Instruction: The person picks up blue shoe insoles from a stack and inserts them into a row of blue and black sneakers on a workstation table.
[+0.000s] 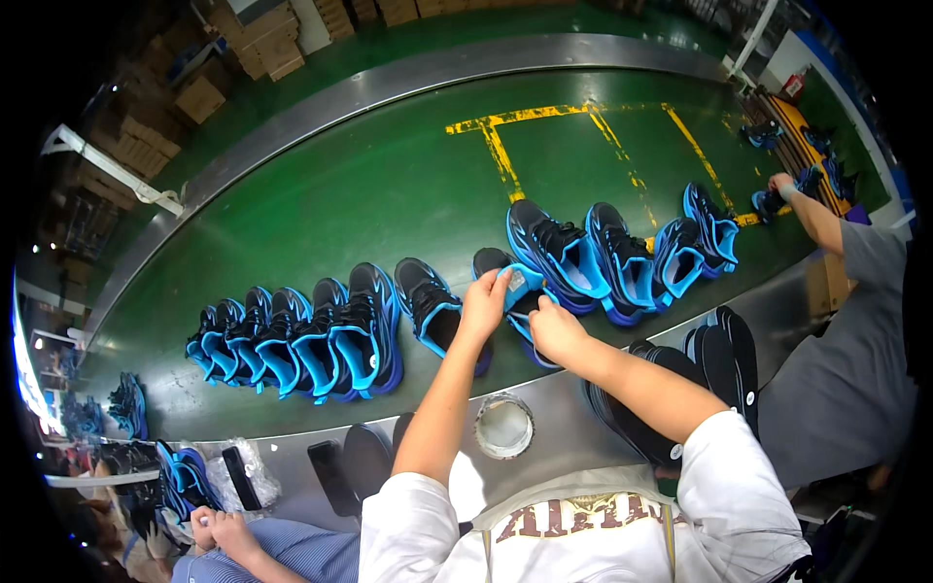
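Observation:
A black and blue sneaker stands in front of me on the green belt. My left hand is closed on its light-blue tongue, which is folded up and shows a small pale label. At the shoe's opening my right hand is closed, fingers pinched together near a thin pale thing too small to name. Just left of these hands stands another sneaker with its opening toward me. On the metal edge below my hands sits a round tub with whitish contents.
Several sneakers line the belt to the left and right. Black insoles lie near my right arm, others by my left. One co-worker's hands are at lower left; another's arm reaches over the belt at right.

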A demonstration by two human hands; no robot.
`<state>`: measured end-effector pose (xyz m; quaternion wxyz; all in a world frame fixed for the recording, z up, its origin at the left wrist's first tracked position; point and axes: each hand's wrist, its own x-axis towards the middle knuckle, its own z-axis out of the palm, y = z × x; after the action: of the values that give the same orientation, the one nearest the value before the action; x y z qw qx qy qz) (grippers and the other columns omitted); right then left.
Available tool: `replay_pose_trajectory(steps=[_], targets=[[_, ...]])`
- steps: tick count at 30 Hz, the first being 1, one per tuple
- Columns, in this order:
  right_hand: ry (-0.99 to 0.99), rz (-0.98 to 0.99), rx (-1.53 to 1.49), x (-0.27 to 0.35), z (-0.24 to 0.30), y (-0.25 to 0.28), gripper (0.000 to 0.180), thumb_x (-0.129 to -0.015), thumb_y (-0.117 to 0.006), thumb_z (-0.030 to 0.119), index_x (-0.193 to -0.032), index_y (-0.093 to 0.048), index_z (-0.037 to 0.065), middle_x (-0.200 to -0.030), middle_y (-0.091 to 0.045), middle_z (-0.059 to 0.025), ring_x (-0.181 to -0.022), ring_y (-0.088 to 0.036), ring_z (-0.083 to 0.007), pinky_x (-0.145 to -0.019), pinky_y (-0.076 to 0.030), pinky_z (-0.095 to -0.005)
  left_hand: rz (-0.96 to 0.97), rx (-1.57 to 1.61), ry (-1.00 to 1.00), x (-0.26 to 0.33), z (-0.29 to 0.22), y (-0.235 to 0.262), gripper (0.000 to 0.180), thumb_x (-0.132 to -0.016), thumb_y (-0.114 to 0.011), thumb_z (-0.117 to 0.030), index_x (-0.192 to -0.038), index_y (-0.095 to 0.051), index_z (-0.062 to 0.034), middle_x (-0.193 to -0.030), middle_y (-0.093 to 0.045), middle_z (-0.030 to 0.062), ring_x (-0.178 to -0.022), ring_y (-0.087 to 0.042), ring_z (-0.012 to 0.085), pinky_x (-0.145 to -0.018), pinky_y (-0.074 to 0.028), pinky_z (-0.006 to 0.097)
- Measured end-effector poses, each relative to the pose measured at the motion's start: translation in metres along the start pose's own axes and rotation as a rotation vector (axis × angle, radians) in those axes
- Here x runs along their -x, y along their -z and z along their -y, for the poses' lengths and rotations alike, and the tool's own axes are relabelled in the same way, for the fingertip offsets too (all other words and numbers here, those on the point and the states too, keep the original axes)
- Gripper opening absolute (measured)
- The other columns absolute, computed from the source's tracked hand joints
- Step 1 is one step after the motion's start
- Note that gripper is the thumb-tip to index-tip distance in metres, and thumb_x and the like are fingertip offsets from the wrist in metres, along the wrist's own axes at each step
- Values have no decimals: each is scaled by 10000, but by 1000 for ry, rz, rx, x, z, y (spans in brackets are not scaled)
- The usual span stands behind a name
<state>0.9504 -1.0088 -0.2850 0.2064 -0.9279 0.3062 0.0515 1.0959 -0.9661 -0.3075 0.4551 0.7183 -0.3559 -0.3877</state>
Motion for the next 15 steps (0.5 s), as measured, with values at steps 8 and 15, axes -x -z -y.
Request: replay_pose_trajectory(steps=[8,15], targets=[[-132,128,213,30,15,40,312,-691,-620,231,-878,-588,-17,-978,-514,-212,-900,-514,-329,-769,-440,-395,-125,64,24,10,3,-4,487,-833,-541,-383,-1042,-553,56,-800,-623,135,-739,-583,157,-670,-444,263],[111,119,192,24,-4,18,139,-713,-539,86,-756,-625,-14,-873,-562,-193,-832,-559,-316,-698,-492,-368,-130,166,122,13,2,-13,511,-830,-568,-355,-1120,-517,62,-860,-619,120,-793,-557,126,-717,-429,238]])
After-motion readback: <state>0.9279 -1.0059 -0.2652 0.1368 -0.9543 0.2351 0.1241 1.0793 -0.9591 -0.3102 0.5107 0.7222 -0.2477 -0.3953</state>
